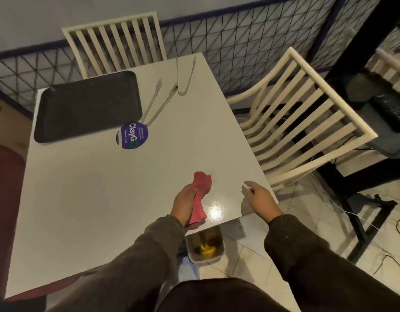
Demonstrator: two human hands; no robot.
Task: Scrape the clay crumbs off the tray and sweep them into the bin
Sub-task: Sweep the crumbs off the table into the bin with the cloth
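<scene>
A dark rectangular tray (pixel 86 106) lies at the far left of the white table (pixel 104 188). My left hand (pixel 184 202) grips a red cloth (pixel 201 194) over the table's near right corner. My right hand (pixel 259 197) hovers at the table's right edge, fingers loosely curled, and whether it pinches anything I cannot tell. A metal bin (pixel 204 246) stands on the floor just below that corner, with something yellowish inside. No clay crumbs are visible on the tray or the table.
A round purple ClayGo sticker (pixel 132 135) sits beside the tray. Two forks (pixel 159 104) and metal tongs (pixel 184 75) lie at the far side. Cream slatted chairs stand behind (pixel 115 39) and to the right (pixel 302 115). Cables trail across the tiled floor (pixel 325 221).
</scene>
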